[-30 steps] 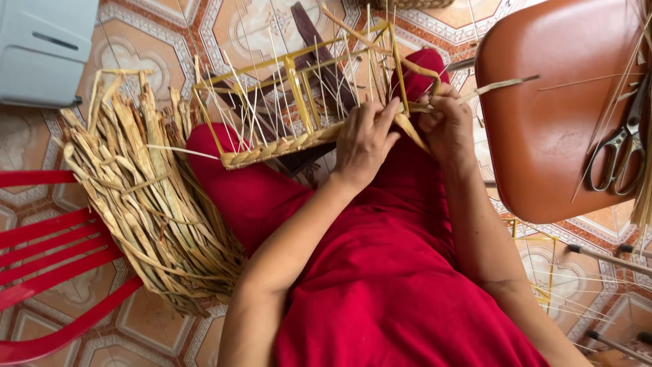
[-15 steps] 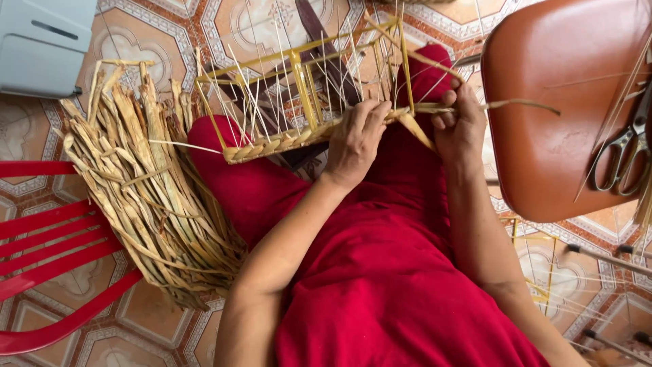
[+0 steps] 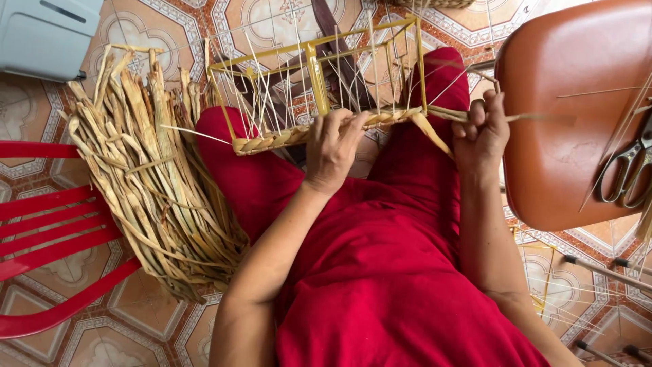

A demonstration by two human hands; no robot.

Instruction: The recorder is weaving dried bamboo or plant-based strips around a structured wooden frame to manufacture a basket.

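Hands at centre frame work a yellow wire frame resting on red-clad knees: the left hand presses curled fingers on the braided straw edge, while the right hand is closed tight around a straw strand. Dried straw bundle lies left; scissors sit on a brown chair right.

A home craft spot: patterned floor tiles, dried reed bundle.

Scissors and red chair run off-frame.
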